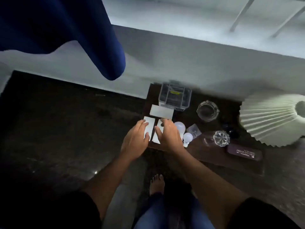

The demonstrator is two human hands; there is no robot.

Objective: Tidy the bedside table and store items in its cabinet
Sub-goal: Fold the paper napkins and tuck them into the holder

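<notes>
Currently both hands work the near-left corner of the bedside surface (206, 156), taking the clear plastic organizer box (175, 98) as landmark. Left hand (135, 141) lies on the left white box (149, 125), fingers spread flat over it, thumb at its inner edge; grip wide, not closed. Right hand (168, 138) covers the right white box (159, 132) likewise, grip wide, thumb in the gap between the boxes. A third white box (161, 111) lies crosswise, touching the organizer's near side. Large bulb (179, 127) and small bulb (187, 138) lie near-right of the organizer, just beside the right hand. Glass ashtray (207, 110) sits right of the organizer.

Risk, as judged: both boxes sit at the surface's edge, so a loose flat-handed lift could drop one. The right wrist could nudge the bulbs; they roll easily and would break.
</notes>
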